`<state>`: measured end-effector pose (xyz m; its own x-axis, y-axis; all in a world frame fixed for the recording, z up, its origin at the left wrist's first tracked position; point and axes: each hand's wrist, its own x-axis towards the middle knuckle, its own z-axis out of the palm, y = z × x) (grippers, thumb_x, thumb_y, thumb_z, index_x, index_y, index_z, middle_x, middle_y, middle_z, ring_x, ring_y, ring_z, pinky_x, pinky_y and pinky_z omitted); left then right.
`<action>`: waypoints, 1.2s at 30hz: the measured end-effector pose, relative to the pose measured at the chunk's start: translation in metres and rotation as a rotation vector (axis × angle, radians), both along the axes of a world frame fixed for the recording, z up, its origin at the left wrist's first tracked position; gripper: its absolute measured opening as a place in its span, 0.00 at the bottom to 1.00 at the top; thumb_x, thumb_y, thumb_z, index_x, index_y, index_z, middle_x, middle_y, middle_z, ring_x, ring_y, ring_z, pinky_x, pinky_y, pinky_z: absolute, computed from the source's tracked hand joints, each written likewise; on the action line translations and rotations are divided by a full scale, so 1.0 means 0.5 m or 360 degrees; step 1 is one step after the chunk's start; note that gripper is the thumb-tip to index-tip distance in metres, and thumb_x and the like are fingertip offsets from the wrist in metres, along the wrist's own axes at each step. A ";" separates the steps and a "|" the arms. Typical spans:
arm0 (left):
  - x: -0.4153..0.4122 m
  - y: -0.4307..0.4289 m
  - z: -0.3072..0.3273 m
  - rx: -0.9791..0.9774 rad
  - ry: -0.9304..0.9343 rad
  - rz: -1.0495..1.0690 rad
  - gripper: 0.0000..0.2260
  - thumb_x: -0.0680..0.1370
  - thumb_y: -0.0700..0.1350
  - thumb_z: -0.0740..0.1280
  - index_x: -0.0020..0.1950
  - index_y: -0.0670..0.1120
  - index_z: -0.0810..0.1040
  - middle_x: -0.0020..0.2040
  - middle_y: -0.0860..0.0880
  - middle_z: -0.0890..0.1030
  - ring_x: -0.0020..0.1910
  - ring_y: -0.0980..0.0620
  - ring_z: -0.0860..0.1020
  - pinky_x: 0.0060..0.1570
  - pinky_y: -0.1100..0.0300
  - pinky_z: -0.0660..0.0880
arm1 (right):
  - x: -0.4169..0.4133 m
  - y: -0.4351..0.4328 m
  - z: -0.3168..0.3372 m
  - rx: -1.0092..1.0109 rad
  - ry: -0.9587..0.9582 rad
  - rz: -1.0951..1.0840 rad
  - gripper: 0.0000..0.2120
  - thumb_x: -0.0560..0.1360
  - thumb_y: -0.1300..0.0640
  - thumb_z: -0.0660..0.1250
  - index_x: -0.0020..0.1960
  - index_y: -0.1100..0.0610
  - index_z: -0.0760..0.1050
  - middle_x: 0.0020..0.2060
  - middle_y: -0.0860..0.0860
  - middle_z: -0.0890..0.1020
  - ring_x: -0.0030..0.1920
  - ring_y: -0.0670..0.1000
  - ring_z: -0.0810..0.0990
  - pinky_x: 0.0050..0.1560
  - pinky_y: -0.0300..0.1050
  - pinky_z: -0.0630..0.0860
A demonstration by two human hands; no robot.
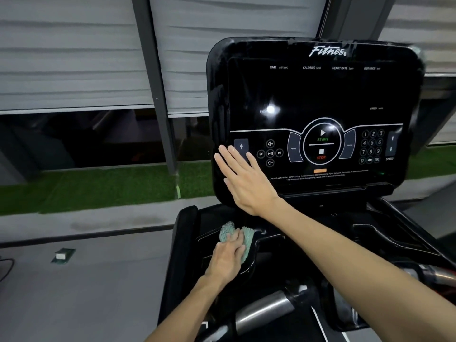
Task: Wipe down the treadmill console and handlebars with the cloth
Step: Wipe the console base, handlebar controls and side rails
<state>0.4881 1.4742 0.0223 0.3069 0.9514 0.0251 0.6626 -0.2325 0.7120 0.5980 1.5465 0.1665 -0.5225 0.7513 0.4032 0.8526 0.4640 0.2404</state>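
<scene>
The black treadmill console (315,95) stands upright in front of me, its panel showing START and STOP buttons and a number pad. My right hand (243,180) lies flat with fingers spread against the console's lower left corner, holding nothing. Below it, my left hand (228,257) presses a pale green cloth (246,239) onto the black tray (269,245) under the console. A handlebar with a silver grip sensor (264,309) runs across the bottom, and another silver grip (441,275) shows at the right edge.
Grey roller blinds (74,58) and a dark window post (153,82) fill the wall behind. A strip of green turf (86,188) runs along the window. A small green and white box (63,255) and a cable (6,267) lie on the grey floor at left.
</scene>
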 end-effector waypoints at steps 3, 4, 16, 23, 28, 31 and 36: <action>-0.016 -0.032 0.006 0.0005 0.0022 -0.0093 0.20 0.83 0.41 0.57 0.75 0.43 0.64 0.76 0.49 0.63 0.74 0.52 0.63 0.68 0.74 0.51 | 0.005 -0.015 0.016 -0.0011 -0.0027 0.0027 0.27 0.81 0.53 0.50 0.78 0.56 0.50 0.77 0.53 0.52 0.77 0.53 0.50 0.74 0.54 0.53; -0.022 -0.041 0.005 0.0007 0.0021 -0.0112 0.19 0.83 0.41 0.58 0.75 0.43 0.65 0.75 0.49 0.63 0.74 0.53 0.63 0.66 0.77 0.50 | 0.009 -0.019 0.022 -0.0009 -0.0034 0.0040 0.26 0.81 0.53 0.51 0.78 0.56 0.51 0.77 0.53 0.53 0.77 0.53 0.51 0.74 0.53 0.53; -0.064 -0.070 0.010 0.0043 0.0289 -0.0317 0.19 0.82 0.46 0.61 0.73 0.47 0.69 0.75 0.52 0.65 0.73 0.51 0.66 0.73 0.56 0.61 | 0.049 -0.064 0.060 -0.0007 -0.0032 -0.0014 0.26 0.80 0.55 0.52 0.77 0.58 0.55 0.76 0.55 0.58 0.76 0.55 0.55 0.73 0.54 0.56; -0.171 -0.107 -0.018 0.0023 0.0384 -0.0253 0.20 0.82 0.46 0.61 0.74 0.49 0.67 0.75 0.51 0.66 0.73 0.52 0.65 0.73 0.65 0.54 | 0.060 -0.076 0.035 -0.0107 -0.0021 -0.0126 0.26 0.80 0.56 0.54 0.76 0.60 0.55 0.76 0.56 0.58 0.76 0.56 0.56 0.72 0.56 0.59; -0.160 -0.118 -0.001 -0.0001 0.0509 -0.0233 0.20 0.83 0.47 0.56 0.76 0.48 0.63 0.76 0.51 0.64 0.70 0.46 0.68 0.72 0.58 0.60 | 0.086 -0.092 0.035 -0.0098 0.0022 -0.0151 0.27 0.80 0.57 0.55 0.77 0.60 0.54 0.76 0.56 0.58 0.76 0.56 0.56 0.73 0.55 0.58; -0.081 -0.108 0.026 0.0038 0.0608 -0.0254 0.20 0.84 0.48 0.54 0.76 0.45 0.61 0.75 0.50 0.63 0.67 0.44 0.70 0.67 0.53 0.65 | 0.100 -0.100 0.038 -0.0093 0.0030 -0.0138 0.26 0.80 0.57 0.54 0.76 0.60 0.54 0.76 0.56 0.58 0.76 0.55 0.55 0.73 0.55 0.56; -0.026 -0.087 0.031 0.0106 0.0636 -0.0299 0.21 0.84 0.49 0.54 0.75 0.41 0.61 0.73 0.44 0.67 0.67 0.43 0.70 0.66 0.54 0.64 | 0.125 -0.101 0.042 -0.0091 0.0013 -0.0151 0.27 0.79 0.58 0.55 0.76 0.60 0.55 0.76 0.56 0.58 0.76 0.56 0.56 0.73 0.56 0.58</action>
<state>0.4750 1.4309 0.0378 0.4725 0.8784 -0.0713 0.8244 -0.4119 0.3882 0.6604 1.4962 0.1875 -0.4450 0.8190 0.3622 0.8951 0.3941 0.2086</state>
